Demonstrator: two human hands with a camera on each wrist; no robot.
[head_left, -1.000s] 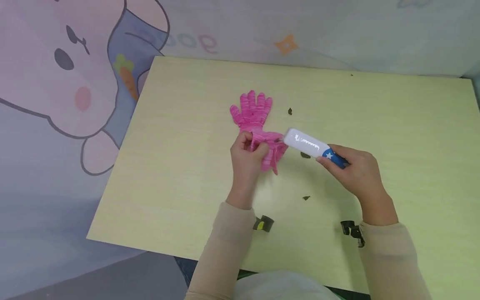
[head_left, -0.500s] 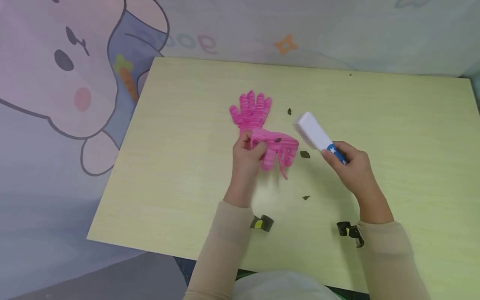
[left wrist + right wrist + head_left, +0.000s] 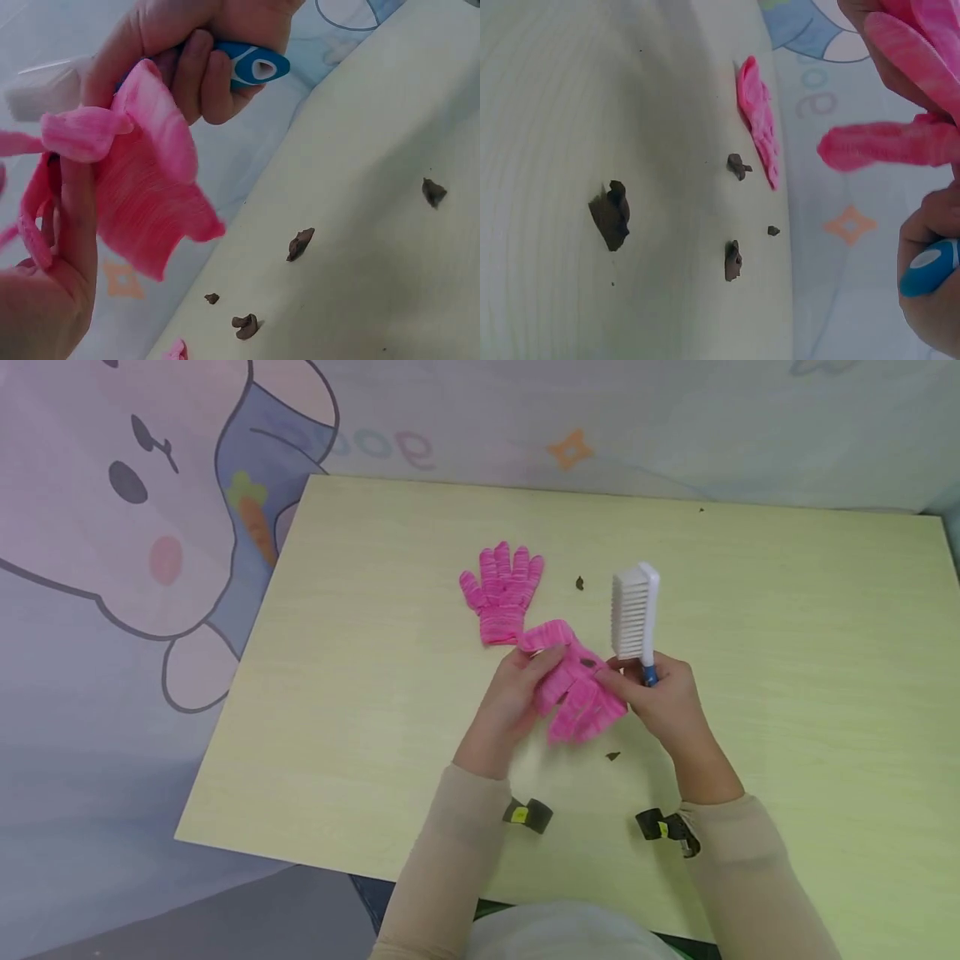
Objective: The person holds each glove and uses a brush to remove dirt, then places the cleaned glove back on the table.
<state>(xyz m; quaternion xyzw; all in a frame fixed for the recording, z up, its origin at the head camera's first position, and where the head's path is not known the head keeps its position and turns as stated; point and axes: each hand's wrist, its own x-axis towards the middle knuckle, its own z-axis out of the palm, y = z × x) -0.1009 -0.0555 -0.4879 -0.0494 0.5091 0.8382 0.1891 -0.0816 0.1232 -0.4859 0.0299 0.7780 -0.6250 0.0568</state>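
Observation:
A pink knitted glove hangs fingers-down between both hands in the head view, with a dark flake on its face. The left hand grips it at the cuff side. The right hand holds a white brush by its blue handle, and its thumb and fingertips pinch the glove's right edge. The brush stands upright, bristles facing left, apart from the glove. A second pink glove lies flat on the table just beyond, fingers pointing away.
Dark brown crumpled bits lie about the table, one behind the brush and one nearer the person. Several show in the right wrist view, the largest being a dark scrap. A printed cloth backdrop borders the table's far edge.
The brush has swung from lying over the glove to upright. The right hand has moved left and now pinches the glove too. The held glove has shifted right and turned, uncovering the other glove's cuff.

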